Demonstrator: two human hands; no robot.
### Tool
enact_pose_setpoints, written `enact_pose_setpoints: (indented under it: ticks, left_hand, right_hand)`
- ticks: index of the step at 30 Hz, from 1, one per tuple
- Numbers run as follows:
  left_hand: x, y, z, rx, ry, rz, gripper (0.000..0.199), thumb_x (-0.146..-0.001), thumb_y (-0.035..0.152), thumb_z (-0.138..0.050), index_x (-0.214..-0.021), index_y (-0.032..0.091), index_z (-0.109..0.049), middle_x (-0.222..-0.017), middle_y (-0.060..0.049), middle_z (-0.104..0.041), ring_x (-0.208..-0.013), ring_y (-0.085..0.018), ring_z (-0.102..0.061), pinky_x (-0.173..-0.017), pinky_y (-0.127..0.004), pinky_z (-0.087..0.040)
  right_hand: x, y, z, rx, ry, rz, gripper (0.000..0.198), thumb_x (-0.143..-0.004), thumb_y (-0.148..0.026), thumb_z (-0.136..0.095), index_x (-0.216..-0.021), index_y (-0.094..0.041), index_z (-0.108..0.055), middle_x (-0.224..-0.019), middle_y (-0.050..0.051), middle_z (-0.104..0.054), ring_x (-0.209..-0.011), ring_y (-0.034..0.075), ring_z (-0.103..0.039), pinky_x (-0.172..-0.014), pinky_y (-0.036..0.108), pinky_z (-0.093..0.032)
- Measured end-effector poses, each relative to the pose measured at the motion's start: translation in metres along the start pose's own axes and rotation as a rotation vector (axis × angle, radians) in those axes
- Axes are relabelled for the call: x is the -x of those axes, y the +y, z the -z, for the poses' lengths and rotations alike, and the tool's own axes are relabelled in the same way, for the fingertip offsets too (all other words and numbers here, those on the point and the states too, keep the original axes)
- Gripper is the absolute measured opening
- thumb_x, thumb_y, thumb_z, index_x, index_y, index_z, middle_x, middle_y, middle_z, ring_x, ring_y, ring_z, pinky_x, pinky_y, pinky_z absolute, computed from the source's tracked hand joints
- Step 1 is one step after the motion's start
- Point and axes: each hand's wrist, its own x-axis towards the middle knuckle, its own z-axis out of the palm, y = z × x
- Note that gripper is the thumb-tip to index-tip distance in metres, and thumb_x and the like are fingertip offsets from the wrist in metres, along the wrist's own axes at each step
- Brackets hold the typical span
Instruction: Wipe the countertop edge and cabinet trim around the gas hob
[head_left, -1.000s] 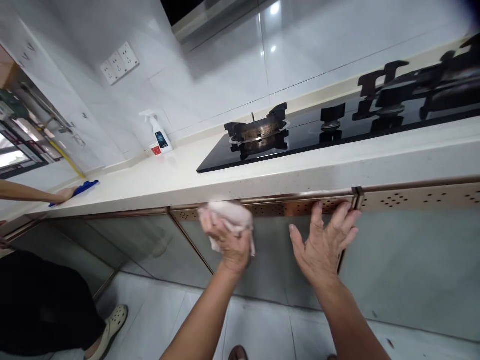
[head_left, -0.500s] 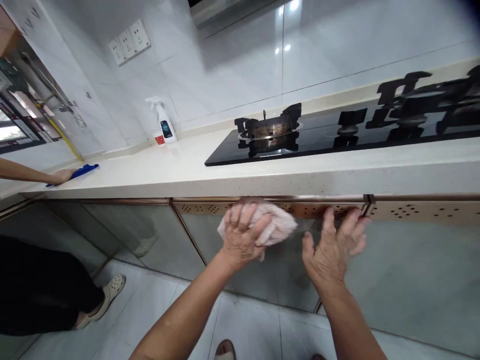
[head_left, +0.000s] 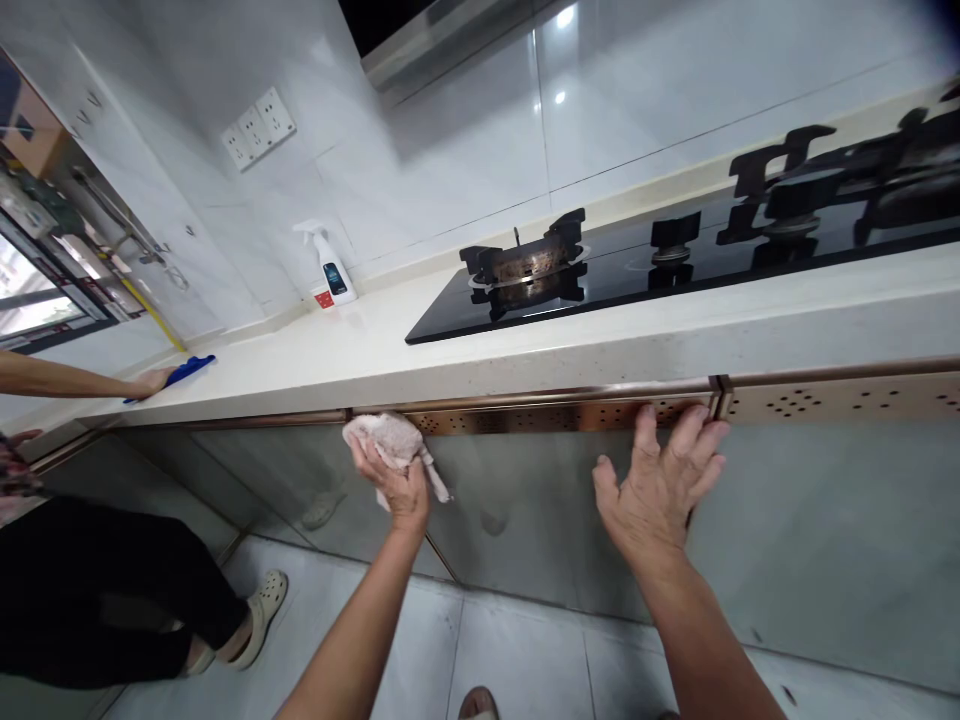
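My left hand (head_left: 394, 485) grips a pale pink cloth (head_left: 386, 437) and presses it against the left end of a copper-coloured perforated trim strip (head_left: 517, 419), just under the counter edge. My right hand (head_left: 660, 480) has its fingers spread, with the fingertips resting on the right part of the same strip near the joint. Below the strip is a grey-green glossy cabinet door (head_left: 525, 510). A second perforated strip (head_left: 840, 400) continues to the right of the joint.
Above runs the white countertop (head_left: 337, 350) with a black gas stove (head_left: 615, 280) and a white spray bottle (head_left: 334, 265). At far left, another person's hand (head_left: 154, 381) holds a blue cloth (head_left: 187, 371) on the counter; that person's shoe (head_left: 259, 620) is on the tiled floor (head_left: 405, 640).
My left hand has slid the pink cloth leftward along the strip to its left end. My right hand stays at about the same place on the strip. The view has tilted slightly.
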Motion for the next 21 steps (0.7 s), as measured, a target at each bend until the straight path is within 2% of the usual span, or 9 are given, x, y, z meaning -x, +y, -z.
enact_pose_setpoints:
  ticks: [3, 7, 10, 12, 15, 19, 21]
  left_hand:
    - [0.049, 0.02, -0.026, 0.012, -0.033, 0.067, 0.071, -0.092, 0.024, -0.051, -0.152, 0.015, -0.015, -0.167, -0.027, -0.006, -0.16, -0.035, -0.007, -0.127, -0.057, -0.021]
    - [0.132, 0.038, -0.05, 0.091, -0.198, 0.129, 0.068, -0.084, 0.026, -0.06, -0.146, 0.018, -0.031, -0.165, -0.026, -0.013, -0.159, -0.037, -0.012, -0.126, -0.058, -0.024]
    - [0.173, 0.049, -0.053, 0.254, -0.34, 0.248, 0.056, -0.086, 0.027, -0.058, -0.14, 0.018, -0.043, -0.16, -0.023, -0.022, -0.156, -0.034, -0.02, -0.124, -0.055, -0.028]
    - [0.179, 0.055, -0.048, 0.35, -0.374, 0.325, 0.052, -0.086, 0.028, -0.06, -0.136, 0.019, -0.05, -0.153, -0.02, -0.029, -0.152, -0.033, -0.029, -0.122, -0.053, -0.032]
    - [0.165, 0.063, -0.037, 0.453, -0.367, 0.408, 0.051, -0.081, 0.025, -0.065, -0.13, 0.022, -0.054, -0.141, -0.014, -0.037, -0.142, -0.028, -0.044, -0.117, -0.045, -0.04]
    - [0.133, 0.078, -0.026, 0.478, -0.251, 0.628, 0.054, -0.077, 0.023, -0.071, -0.128, 0.023, -0.052, -0.131, -0.01, -0.042, -0.124, -0.022, -0.057, -0.11, -0.037, -0.047]
    - [0.118, 0.084, -0.023, 0.459, -0.19, 0.766, 0.055, -0.077, 0.026, -0.074, -0.127, 0.023, -0.051, -0.128, -0.009, -0.046, -0.115, -0.02, -0.061, -0.106, -0.036, -0.049]
  right_hand:
    - [0.0, -0.001, 0.0, 0.009, -0.007, 0.0, 0.094, -0.088, -0.028, -0.054, -0.165, -0.021, -0.002, -0.171, 0.018, 0.015, -0.155, 0.048, 0.007, -0.11, 0.082, -0.019]
    - [0.0, -0.003, 0.003, 0.024, -0.01, -0.003, 0.095, -0.088, -0.029, -0.053, -0.166, -0.021, 0.001, -0.171, 0.016, 0.018, -0.155, 0.047, 0.009, -0.111, 0.08, -0.018]
    - [-0.001, -0.004, 0.006, 0.029, -0.025, -0.005, 0.094, -0.089, -0.029, -0.052, -0.166, -0.022, 0.001, -0.171, 0.015, 0.016, -0.156, 0.045, 0.008, -0.113, 0.078, -0.018]
    - [-0.001, -0.004, 0.008, 0.022, -0.034, -0.011, 0.091, -0.09, -0.029, -0.052, -0.166, -0.023, -0.001, -0.172, 0.016, 0.014, -0.156, 0.045, 0.008, -0.114, 0.077, -0.018]
    - [-0.001, -0.005, 0.011, -0.004, -0.033, -0.026, 0.087, -0.092, -0.029, -0.052, -0.166, -0.024, -0.006, -0.172, 0.016, 0.008, -0.156, 0.044, 0.006, -0.114, 0.077, -0.019]
    - [-0.003, -0.016, 0.019, -0.069, 0.004, -0.061, 0.078, -0.093, -0.029, -0.051, -0.163, -0.025, -0.017, -0.171, 0.019, -0.003, -0.157, 0.044, 0.001, -0.113, 0.074, -0.023]
    - [-0.003, -0.026, 0.026, -0.109, 0.052, -0.088, 0.067, -0.093, -0.032, -0.053, -0.157, -0.024, -0.033, -0.167, 0.021, -0.016, -0.154, 0.044, -0.013, -0.112, 0.072, -0.028]
